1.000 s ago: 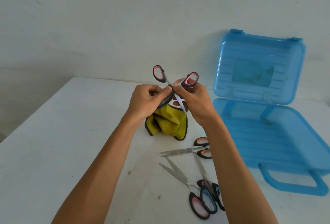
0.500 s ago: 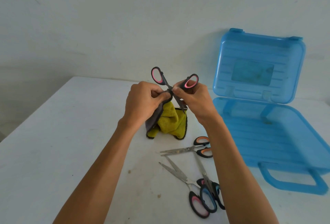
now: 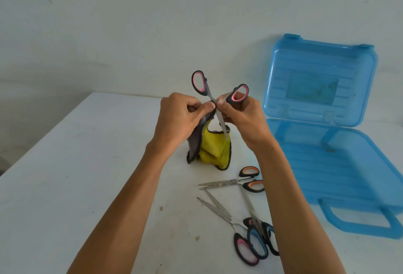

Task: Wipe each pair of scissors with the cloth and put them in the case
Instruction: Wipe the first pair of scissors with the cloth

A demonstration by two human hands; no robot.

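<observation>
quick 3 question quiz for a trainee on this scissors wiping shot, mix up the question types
1. True or false: the blue case already holds a wiped pair of scissors.
2. How many pairs of scissors lie on the table?
3. Multiple choice: which hand holds the yellow cloth? A) left hand B) right hand C) neither

Key
1. False: the open case looks empty.
2. Three: the orange-handled pair, a pink-handled pair and the blue-handled pair.
3. A: the left hand pinches the cloth on a blade, while the right hand grips the held pink-handled scissors.
</observation>
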